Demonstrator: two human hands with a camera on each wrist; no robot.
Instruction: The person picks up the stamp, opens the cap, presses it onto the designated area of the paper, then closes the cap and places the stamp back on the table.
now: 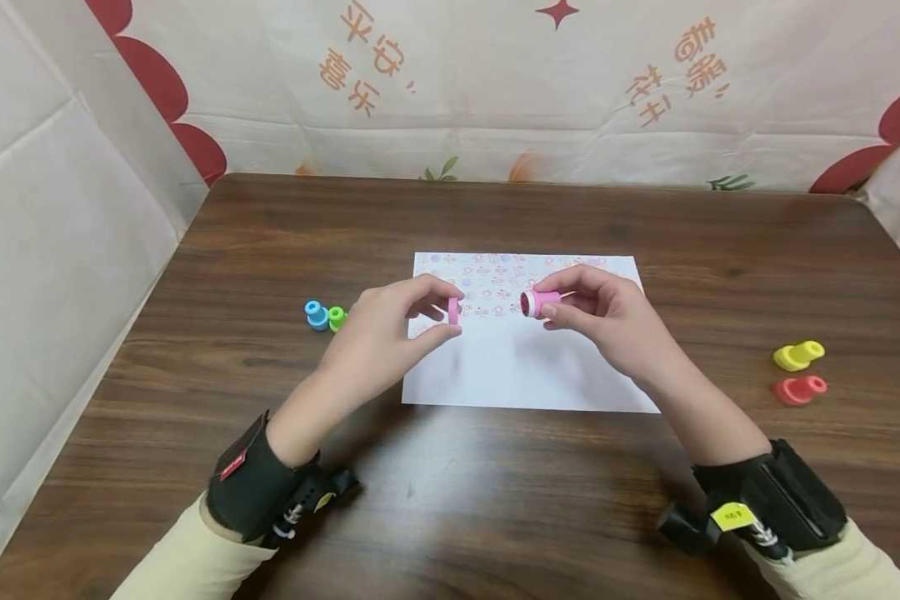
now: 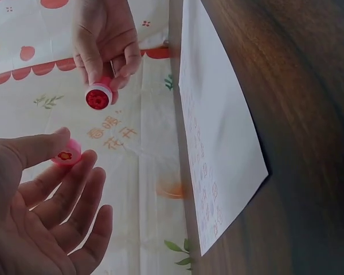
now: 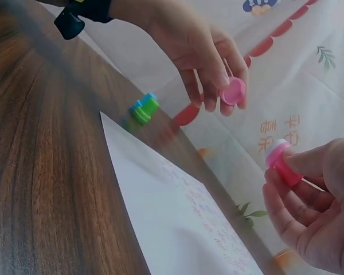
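Between thumb and fingertips my left hand (image 1: pixel 386 327) pinches a small round pink cap (image 1: pixel 453 311); an orange flower mark shows on the cap's outer face in the left wrist view. My right hand (image 1: pixel 607 315) grips a pink toy stamp (image 1: pixel 546 302) by its body, the white-rimmed end with the dark red stamp face (image 2: pixel 97 99) pointing left towards the cap. A gap separates cap and stamp. Both are held above a white sheet of paper (image 1: pixel 487 375), whose far part carries rows of small red and purple stamped prints (image 1: pixel 495 293).
Left of the paper stand a blue stamp (image 1: pixel 316 315) and a green stamp (image 1: pixel 337 317), partly behind my left hand. On the right a yellow stamp (image 1: pixel 798 356) and a red stamp (image 1: pixel 800 390) lie on the brown wooden table (image 1: pixel 435 508). A printed cloth (image 1: pixel 465 92) hangs behind.
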